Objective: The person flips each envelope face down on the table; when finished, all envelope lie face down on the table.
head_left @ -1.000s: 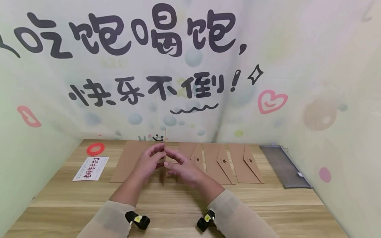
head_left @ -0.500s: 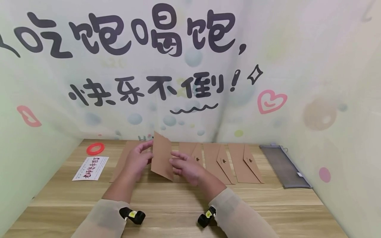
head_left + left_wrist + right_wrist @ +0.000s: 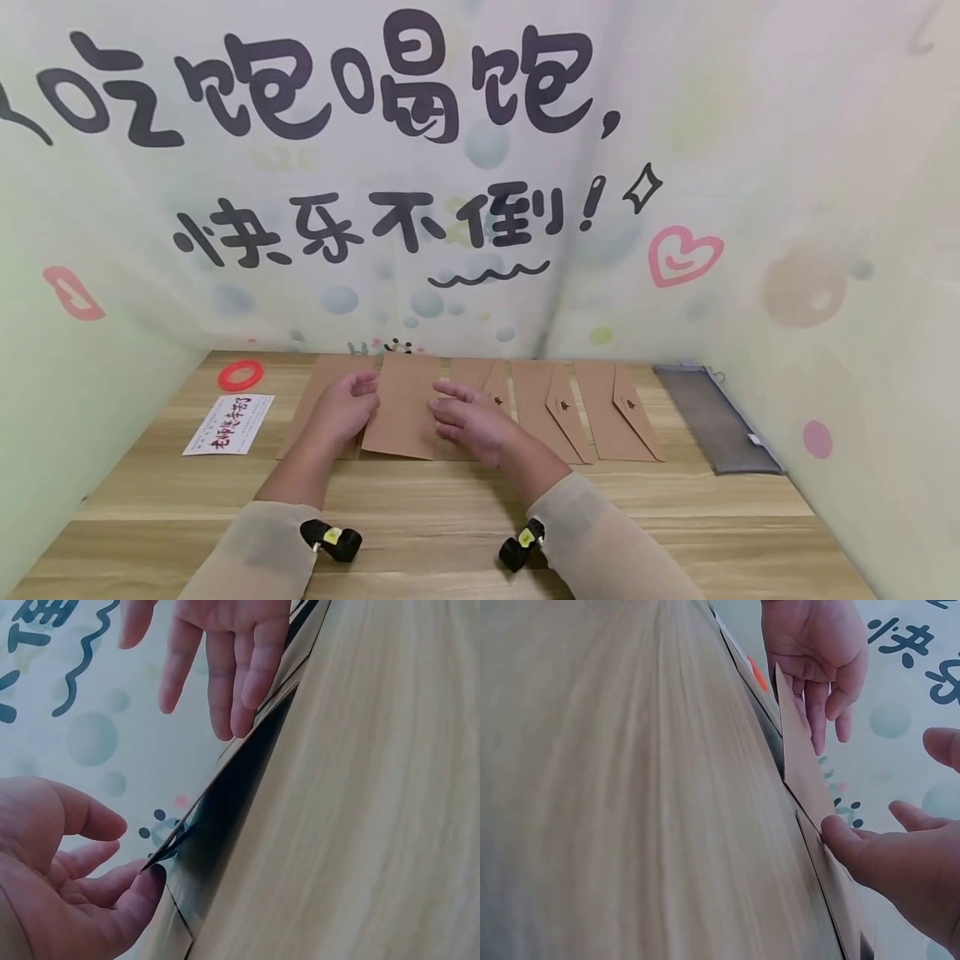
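Note:
A brown kraft envelope (image 3: 405, 408) lies between the two hands, plain side up. Its left edge is lifted and tilted off the table, with a dark gap beneath in the left wrist view. My left hand (image 3: 345, 408) is at that raised edge; its fingers (image 3: 142, 896) support the edge from below, while the thumb stays apart from the paper. My right hand (image 3: 476, 421) has its fingers extended by the envelope's right edge, and a fingertip (image 3: 836, 829) touches down there. Part of a second plain envelope (image 3: 307, 417) shows behind the left hand.
Further right lie envelopes with flaps showing: one (image 3: 468, 375) partly behind the right hand, a middle one (image 3: 536, 417) and an outer one (image 3: 611, 417). A grey mesh pouch (image 3: 720, 421) lies far right. A red ring (image 3: 241, 364) and a written card (image 3: 228, 425) lie left.
The envelope stood upright edge-on between both hands, then turned and tipped down to the left, almost flat. My left hand moved left and lower; the right hand shifted slightly and spread from it.

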Tool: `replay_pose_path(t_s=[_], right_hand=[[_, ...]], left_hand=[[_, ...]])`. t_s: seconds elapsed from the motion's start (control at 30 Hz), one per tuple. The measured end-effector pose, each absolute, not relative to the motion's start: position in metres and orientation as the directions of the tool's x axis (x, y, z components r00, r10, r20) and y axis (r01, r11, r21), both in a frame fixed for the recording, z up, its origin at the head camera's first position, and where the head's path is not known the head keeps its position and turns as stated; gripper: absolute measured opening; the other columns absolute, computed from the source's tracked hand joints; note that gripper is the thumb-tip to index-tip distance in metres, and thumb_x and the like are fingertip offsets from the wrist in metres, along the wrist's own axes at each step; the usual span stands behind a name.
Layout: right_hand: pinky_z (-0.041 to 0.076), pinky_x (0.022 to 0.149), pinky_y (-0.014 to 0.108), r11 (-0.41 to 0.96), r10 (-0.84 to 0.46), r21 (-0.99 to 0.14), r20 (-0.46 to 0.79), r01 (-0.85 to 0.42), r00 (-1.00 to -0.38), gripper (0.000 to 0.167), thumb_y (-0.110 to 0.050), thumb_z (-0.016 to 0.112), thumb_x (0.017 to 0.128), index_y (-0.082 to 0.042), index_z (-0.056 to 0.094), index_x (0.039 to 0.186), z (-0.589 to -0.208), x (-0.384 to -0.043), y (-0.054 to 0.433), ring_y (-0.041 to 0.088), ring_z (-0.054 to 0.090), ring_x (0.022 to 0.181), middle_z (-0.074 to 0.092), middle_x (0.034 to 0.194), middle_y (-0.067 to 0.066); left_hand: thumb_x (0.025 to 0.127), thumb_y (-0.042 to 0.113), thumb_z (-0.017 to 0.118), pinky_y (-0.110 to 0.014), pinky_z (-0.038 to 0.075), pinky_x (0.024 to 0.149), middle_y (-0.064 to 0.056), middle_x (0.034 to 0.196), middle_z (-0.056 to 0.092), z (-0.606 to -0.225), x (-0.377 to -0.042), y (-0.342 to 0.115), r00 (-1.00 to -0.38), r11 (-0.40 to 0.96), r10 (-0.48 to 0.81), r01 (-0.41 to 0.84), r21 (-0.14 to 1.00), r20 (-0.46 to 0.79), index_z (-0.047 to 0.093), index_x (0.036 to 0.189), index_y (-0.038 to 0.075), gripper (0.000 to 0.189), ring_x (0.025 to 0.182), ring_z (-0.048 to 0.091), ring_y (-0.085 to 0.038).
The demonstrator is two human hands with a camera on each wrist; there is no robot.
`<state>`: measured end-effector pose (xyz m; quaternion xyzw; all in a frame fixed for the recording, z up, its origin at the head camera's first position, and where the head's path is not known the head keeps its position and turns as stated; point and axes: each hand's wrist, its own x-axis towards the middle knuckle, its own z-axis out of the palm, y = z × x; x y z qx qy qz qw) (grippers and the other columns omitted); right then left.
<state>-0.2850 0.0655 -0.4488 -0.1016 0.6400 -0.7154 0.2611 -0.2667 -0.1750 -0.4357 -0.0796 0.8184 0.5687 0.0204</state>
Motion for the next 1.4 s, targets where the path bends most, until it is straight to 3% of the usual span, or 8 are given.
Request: replay_pose_path(t_s=[0.33, 0.6, 0.77, 0.87, 1.1, 1.27, 1.4], right_hand=[[0.041, 0.127, 0.052, -0.087, -0.512, -0.962, -0.179, 0.258, -0.840, 0.065, -0.017, 0.062, 0.107, -0.003, 0.036, 0.165, -0.452, -0.287, 0.067, 0.037, 0.047, 0.154, 0.045, 0.165, 0.025], [0.042, 0.126, 0.055, -0.087, -0.471, -0.985, -0.088, 0.146, -0.877, 0.057, -0.015, 0.059, 0.107, 0.000, 0.042, 0.159, -0.445, -0.292, 0.074, 0.043, 0.043, 0.154, 0.038, 0.168, 0.026], [0.042, 0.126, 0.056, -0.092, -0.404, -0.988, -0.076, 0.123, -0.912, 0.047, -0.019, 0.058, 0.108, -0.009, 0.052, 0.154, -0.436, -0.293, 0.090, 0.044, 0.047, 0.152, 0.047, 0.164, 0.020], [0.042, 0.126, 0.056, -0.082, -0.384, -0.989, -0.081, 0.122, -0.920, 0.046, -0.019, 0.058, 0.108, -0.009, 0.052, 0.153, -0.434, -0.291, 0.103, 0.042, 0.048, 0.151, 0.050, 0.162, 0.017], [0.049, 0.118, 0.046, -0.043, -0.341, -0.991, -0.106, 0.128, -0.934, 0.051, -0.016, 0.056, 0.108, -0.007, 0.046, 0.158, -0.433, -0.290, 0.138, 0.037, 0.049, 0.149, 0.046, 0.165, 0.021], [0.050, 0.119, 0.044, -0.040, -0.348, -0.990, -0.111, 0.133, -0.931, 0.055, -0.017, 0.054, 0.110, -0.004, 0.040, 0.162, -0.435, -0.294, 0.157, 0.041, 0.047, 0.151, 0.040, 0.168, 0.027], [0.051, 0.119, 0.045, -0.022, -0.348, -0.993, -0.102, 0.117, -0.932, 0.058, -0.017, 0.052, 0.111, -0.001, 0.036, 0.163, -0.436, -0.295, 0.167, 0.040, 0.049, 0.150, 0.038, 0.168, 0.029]], left_hand=[[0.099, 0.015, 0.053, -0.054, 0.048, 0.119, -0.029, 0.157, 0.053, -0.437, -0.265, -0.177, -0.987, 0.432, -0.058, -0.160, 0.888, -0.149, 0.046, 0.158, 0.000, 0.062, 0.140, 0.058, -0.043], [0.103, 0.017, 0.054, -0.050, 0.050, 0.118, -0.026, 0.163, 0.047, -0.435, -0.263, -0.176, -0.991, 0.427, -0.056, -0.134, 0.894, -0.121, 0.044, 0.159, 0.000, 0.059, 0.144, 0.054, -0.041], [0.108, 0.013, 0.054, -0.037, 0.056, 0.102, -0.020, 0.166, 0.046, -0.435, -0.266, -0.162, -0.989, 0.170, -0.062, -0.141, 0.975, -0.133, 0.044, 0.160, 0.003, 0.054, 0.128, 0.060, -0.030], [0.109, 0.011, 0.054, -0.035, 0.054, 0.100, -0.019, 0.164, 0.045, -0.436, -0.268, -0.148, -0.985, 0.016, -0.071, -0.158, 0.987, -0.157, 0.043, 0.160, 0.003, 0.053, 0.121, 0.059, -0.024], [0.108, 0.011, 0.055, -0.042, 0.051, 0.107, -0.017, 0.162, 0.047, -0.437, -0.272, -0.115, -0.986, -0.044, -0.071, -0.150, 0.988, -0.153, 0.045, 0.158, 0.003, 0.052, 0.126, 0.056, -0.028], [0.106, 0.011, 0.057, -0.046, 0.050, 0.109, -0.019, 0.159, 0.049, -0.436, -0.274, -0.092, -0.987, -0.068, -0.067, -0.143, 0.987, -0.148, 0.047, 0.157, 0.003, 0.052, 0.121, 0.058, -0.028], [0.106, 0.011, 0.058, -0.049, 0.049, 0.112, -0.021, 0.159, 0.048, -0.435, -0.274, -0.077, -0.989, -0.095, -0.049, -0.134, 0.986, -0.139, 0.049, 0.156, 0.004, 0.051, 0.129, 0.056, -0.030]])
